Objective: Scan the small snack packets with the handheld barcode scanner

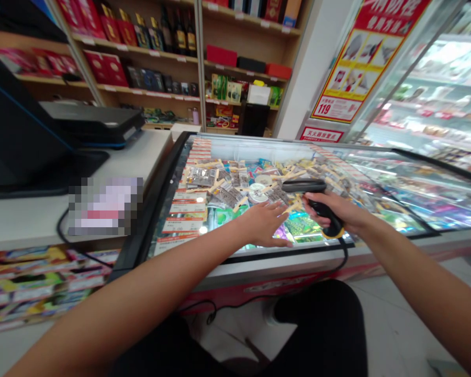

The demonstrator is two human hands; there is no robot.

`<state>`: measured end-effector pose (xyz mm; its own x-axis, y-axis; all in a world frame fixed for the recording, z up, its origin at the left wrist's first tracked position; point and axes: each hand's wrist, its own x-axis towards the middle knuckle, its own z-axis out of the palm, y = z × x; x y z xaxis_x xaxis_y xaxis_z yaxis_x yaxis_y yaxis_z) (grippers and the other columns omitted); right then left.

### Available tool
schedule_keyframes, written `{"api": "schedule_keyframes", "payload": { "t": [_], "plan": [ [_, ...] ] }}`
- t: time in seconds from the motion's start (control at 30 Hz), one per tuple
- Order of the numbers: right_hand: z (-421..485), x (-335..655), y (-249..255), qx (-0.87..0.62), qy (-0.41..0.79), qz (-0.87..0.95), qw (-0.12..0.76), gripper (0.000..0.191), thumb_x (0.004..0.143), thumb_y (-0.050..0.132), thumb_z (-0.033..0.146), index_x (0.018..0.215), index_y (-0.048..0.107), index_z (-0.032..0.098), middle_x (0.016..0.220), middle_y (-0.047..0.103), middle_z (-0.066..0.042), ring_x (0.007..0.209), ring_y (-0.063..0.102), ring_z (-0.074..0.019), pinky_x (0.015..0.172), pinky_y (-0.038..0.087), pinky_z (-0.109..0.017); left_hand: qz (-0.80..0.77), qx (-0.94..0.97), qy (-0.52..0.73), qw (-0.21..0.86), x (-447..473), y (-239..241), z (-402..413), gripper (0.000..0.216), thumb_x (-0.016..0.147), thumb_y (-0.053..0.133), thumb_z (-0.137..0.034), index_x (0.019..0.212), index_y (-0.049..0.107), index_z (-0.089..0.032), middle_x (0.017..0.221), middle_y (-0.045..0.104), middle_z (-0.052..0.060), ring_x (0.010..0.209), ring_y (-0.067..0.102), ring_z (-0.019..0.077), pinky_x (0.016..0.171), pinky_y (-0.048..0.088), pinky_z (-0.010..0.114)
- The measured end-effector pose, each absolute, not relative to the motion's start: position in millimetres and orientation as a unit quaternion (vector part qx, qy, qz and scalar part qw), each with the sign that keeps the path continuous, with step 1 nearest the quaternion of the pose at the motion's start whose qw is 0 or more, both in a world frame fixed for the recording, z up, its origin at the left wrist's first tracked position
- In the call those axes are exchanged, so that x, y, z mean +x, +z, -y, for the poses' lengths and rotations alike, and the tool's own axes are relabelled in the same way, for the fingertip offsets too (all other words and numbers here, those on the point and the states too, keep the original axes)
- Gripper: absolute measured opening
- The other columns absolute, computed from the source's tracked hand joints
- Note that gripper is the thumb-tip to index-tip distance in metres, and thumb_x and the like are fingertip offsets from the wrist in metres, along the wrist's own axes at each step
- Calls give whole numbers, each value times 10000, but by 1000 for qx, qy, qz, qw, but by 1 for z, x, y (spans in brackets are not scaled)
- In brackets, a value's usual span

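My right hand [333, 212] is wrapped round the handle of a black barcode scanner [304, 186], whose head points left over the freezer. A cord hangs from the yellow-ringed base of its grip. Spread flat, my left hand [265, 225] holds nothing and hovers over or rests on the glass top; I cannot tell which. Many small clear packets [227, 193] with cream strips lie beyond my left hand, along with a round white item [258, 192]. Whether the packets are on the glass or under it is unclear.
A chest freezer [220, 264] with price labels [186, 208] on its left side stands before me. At left, a white counter [8, 222] carries a dark machine [19, 125] and a blurred-out item [105, 207]. Shelves [157, 94] of bottles and boxes stand behind. A cable [239, 303] runs near my knees.
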<state>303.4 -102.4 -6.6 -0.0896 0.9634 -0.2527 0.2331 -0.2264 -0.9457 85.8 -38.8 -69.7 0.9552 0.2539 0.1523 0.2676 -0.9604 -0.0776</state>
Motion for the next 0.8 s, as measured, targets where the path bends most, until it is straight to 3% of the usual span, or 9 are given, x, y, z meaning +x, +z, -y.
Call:
{"api": "schedule_keyframes", "payload": {
  "t": [0.3,0.53,0.67,0.8],
  "plan": [
    [102,306,-10,-601,543,489,324,511,772,791,620,688,549,179,525,450,51,398,369,-55,372,301,-198,137,-983,-77,92,89,-69,45,885,946,409,-769,1448,556,-56,1579,489,219,1443,477,366,1124,416,467],
    [90,306,-16,-662,392,531,354,510,815,737,642,987,637,172,492,544,27,427,492,-120,393,360,-217,268,-952,-75,127,81,-46,44,674,955,487,-694,1134,749,-100,1192,710,207,1046,673,378,850,481,462],
    [70,302,-21,-690,356,531,339,481,844,719,647,973,613,196,535,595,2,436,528,-133,390,380,-231,352,-918,-80,163,67,-39,29,493,965,583,-527,1104,753,-86,1153,703,226,1109,635,406,863,465,473],
    [49,296,-24,-700,370,520,320,479,840,724,667,949,607,215,537,602,-20,431,529,-151,359,338,-241,266,-941,-102,183,62,-48,22,401,975,572,-417,1180,716,-104,1287,665,208,1210,596,374,916,463,460]
  ]
}}
